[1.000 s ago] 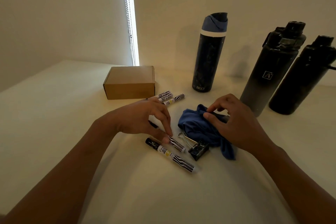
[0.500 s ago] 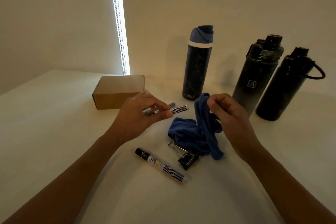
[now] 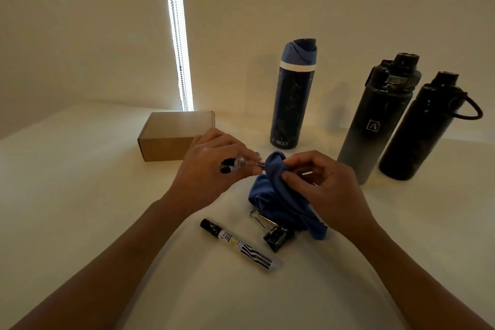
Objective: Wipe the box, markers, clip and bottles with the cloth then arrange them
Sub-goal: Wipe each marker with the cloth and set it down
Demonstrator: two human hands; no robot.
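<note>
Two markers [image 3: 235, 163] in left hand [image 3: 211, 166], touching right hand's [image 3: 325, 190] cloth [image 3: 278, 190].

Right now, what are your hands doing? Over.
Left hand holds marker. Right hand pinches cloth against its tip. Nothing in the way.

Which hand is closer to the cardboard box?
Left. The left hand, holding markers, is just in front of the box, overlapping its corner. The right hand, gripping the blue cloth, sits farther right.
</note>
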